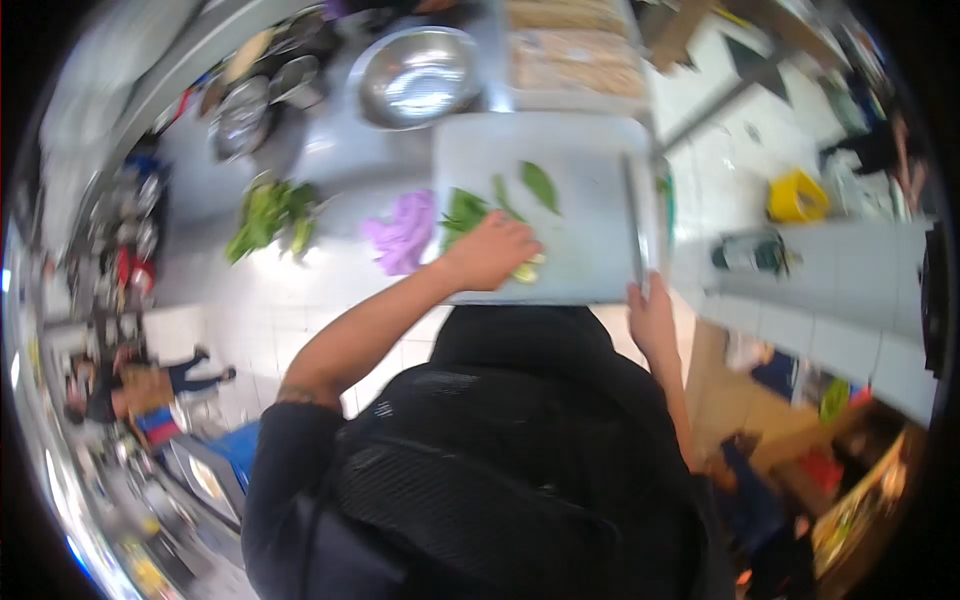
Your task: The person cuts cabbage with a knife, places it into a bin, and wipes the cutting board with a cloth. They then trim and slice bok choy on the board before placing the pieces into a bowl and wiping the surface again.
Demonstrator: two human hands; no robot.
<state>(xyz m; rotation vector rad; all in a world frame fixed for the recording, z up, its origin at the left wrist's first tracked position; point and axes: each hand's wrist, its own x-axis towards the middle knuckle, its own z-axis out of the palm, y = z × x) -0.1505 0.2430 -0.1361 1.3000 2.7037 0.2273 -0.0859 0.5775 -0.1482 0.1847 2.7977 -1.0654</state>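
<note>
A white cutting board (590, 230) lies on the steel counter in front of me. On its left side my left hand (492, 252) is closed over a bunch of leafy greens (462, 212); pale stem ends (527, 271) show beside the fingers. Just beyond the hand, a loose green leaf (540, 187) lies flat on the board. My right hand (652, 315), at the board's near right corner, grips a knife (633, 215). Its long blade points away from me along the board's right side.
A crumpled purple cloth (402, 232) lies left of the board, with more leafy greens (272, 218) farther left. Behind stand a steel bowl (418, 80) and a tray of light-brown food (575, 65). A person (140, 390) is at the far left.
</note>
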